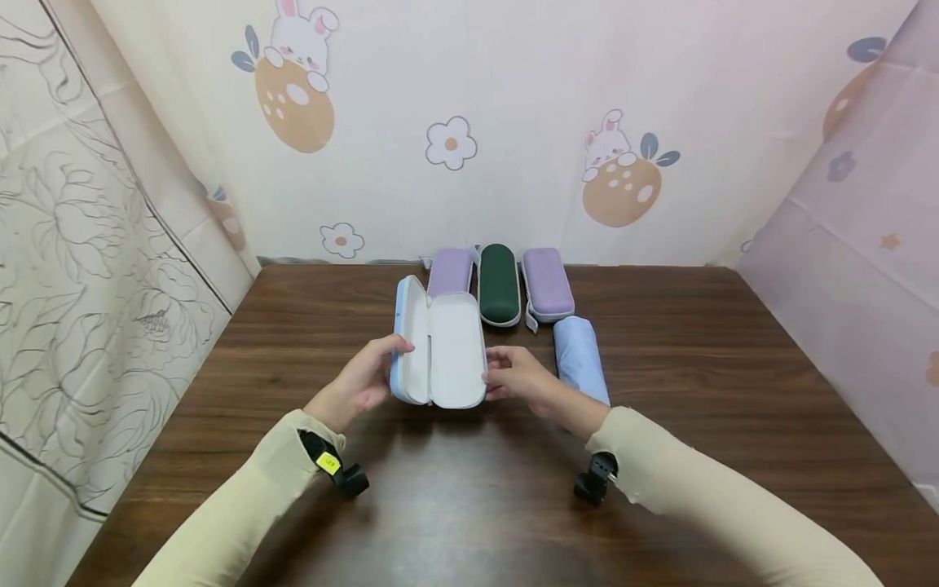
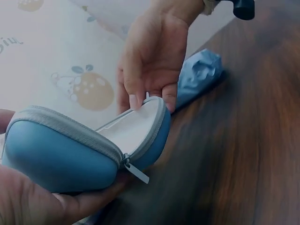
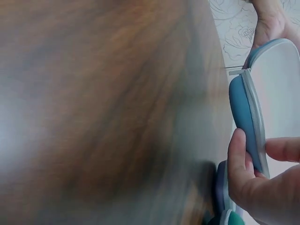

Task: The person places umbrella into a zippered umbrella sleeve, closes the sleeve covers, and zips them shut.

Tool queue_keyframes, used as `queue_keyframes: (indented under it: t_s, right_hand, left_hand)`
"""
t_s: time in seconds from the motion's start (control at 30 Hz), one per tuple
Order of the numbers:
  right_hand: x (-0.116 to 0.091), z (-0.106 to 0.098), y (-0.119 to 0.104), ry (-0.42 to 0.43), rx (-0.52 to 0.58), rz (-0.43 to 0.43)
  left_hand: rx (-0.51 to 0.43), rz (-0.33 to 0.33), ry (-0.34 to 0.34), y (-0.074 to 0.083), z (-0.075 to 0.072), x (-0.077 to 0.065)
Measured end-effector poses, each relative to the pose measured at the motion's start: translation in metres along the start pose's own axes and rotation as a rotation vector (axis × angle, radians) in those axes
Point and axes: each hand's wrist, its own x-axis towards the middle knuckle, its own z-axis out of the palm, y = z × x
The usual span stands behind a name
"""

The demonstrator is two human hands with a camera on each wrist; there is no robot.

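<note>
A light-blue zippered glasses case point(image 1: 456, 350), unfolded with its white lining showing, is held above the table between both hands. My left hand point(image 1: 363, 383) grips its left half, the thumb over the rim. At the opposite edge, my right hand point(image 1: 517, 375) pinches the rim of the other half; the right wrist view shows finger and thumb point(image 3: 284, 149) on either side of it. A zipper pull point(image 2: 138, 173) hangs at the hinge end in the left wrist view. No contents are visible on the lining.
Behind stand a purple case point(image 1: 450, 271), partly hidden, a dark green case point(image 1: 499, 285) and another purple case point(image 1: 548, 284). A light-blue cloth-like roll point(image 1: 579, 359) lies beside my right forearm. The brown table point(image 1: 697, 367) meets a patterned curtain point(image 1: 513, 196) at its back.
</note>
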Motion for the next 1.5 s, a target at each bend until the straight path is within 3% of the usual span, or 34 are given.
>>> queue_keyframes:
  t_s: [0.3,0.57,0.93,1.2,1.3,1.5]
  right_hand:
    - [-0.023,-0.013,0.026,0.033,0.045,0.003]
    - [-0.036,-0.024,0.04,0.048,0.062,0.027]
    - [-0.046,-0.036,0.039,-0.006,0.063,0.054]
    - [-0.058,-0.056,0.014,-0.054,-0.007,0.058]
    - [-0.061,-0.073,0.001,-0.004,-0.099,0.01]
    - [-0.051,-0.109,-0.01,0.242,-0.353,-0.003]
  left_hand:
    - [-0.119,-0.065,-0.222,-0.023,0.007,0.008]
    - [-0.189,-0.115,-0.351,-0.038,0.013,0.014]
    - [-0.179,-0.097,-0.361,-0.047,0.019,0.022]
    - [-0.163,-0.099,-0.315,-0.045,0.021,0.022]
    - [-0.146,-0.103,-0.295,-0.042,0.02,0.02]
    - [-0.13,-0.121,-0.273,-0.036,0.018,0.016]
